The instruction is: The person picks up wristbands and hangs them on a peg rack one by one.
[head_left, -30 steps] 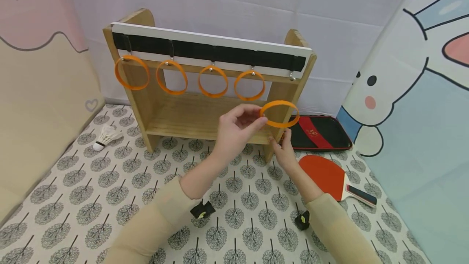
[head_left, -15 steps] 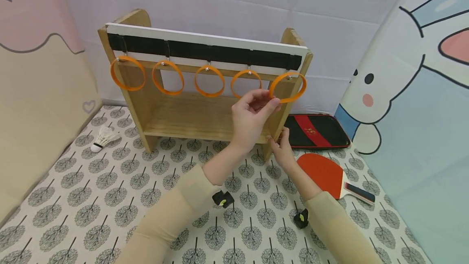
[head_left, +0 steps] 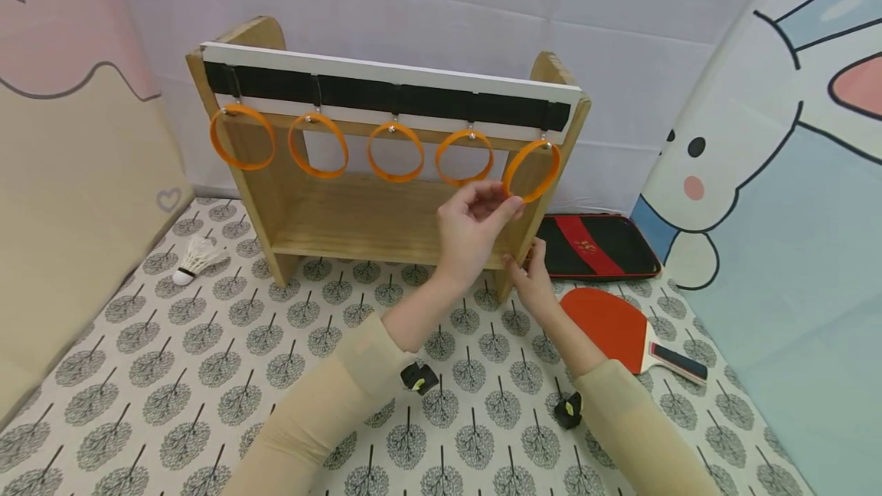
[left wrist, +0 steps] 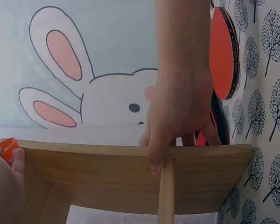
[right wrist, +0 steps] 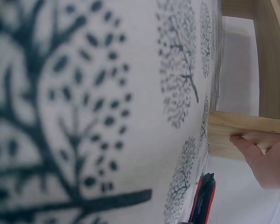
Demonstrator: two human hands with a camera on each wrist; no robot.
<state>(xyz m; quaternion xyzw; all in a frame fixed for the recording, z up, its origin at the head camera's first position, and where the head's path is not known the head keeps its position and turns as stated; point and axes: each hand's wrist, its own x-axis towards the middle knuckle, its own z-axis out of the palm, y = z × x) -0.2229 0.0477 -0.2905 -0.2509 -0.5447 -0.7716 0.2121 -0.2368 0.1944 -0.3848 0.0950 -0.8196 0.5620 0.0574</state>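
My left hand (head_left: 472, 228) pinches the lower left edge of an orange ring (head_left: 555, 165) between thumb and fingers. The ring's top is right at the rightmost hook (head_left: 548, 145) of the wooden rack (head_left: 344, 224). In the left wrist view, the same ring (left wrist: 8, 147) shows beside the left fingers at the left edge. My right hand (head_left: 534, 282) grips the rack's right side panel low down; its thumb lies on the near side, other fingers behind the panel. The right wrist view has this hand (right wrist: 273, 163) against the wood. Several more orange rings (head_left: 251, 167) hang on hooks leftward.
A red table tennis bat (head_left: 606, 324) lies right of the rack, in front of a black and red case (head_left: 606, 247). A shuttlecock (head_left: 196, 260) lies on the left of the tree-patterned cloth (head_left: 276, 373). Printed curtains surround the table at the back and sides.
My left hand has lifted the orange ring from below the rightmost hook up to it, then lowered it slightly with its top at the hook. The right hand keeps its grip on the rack.
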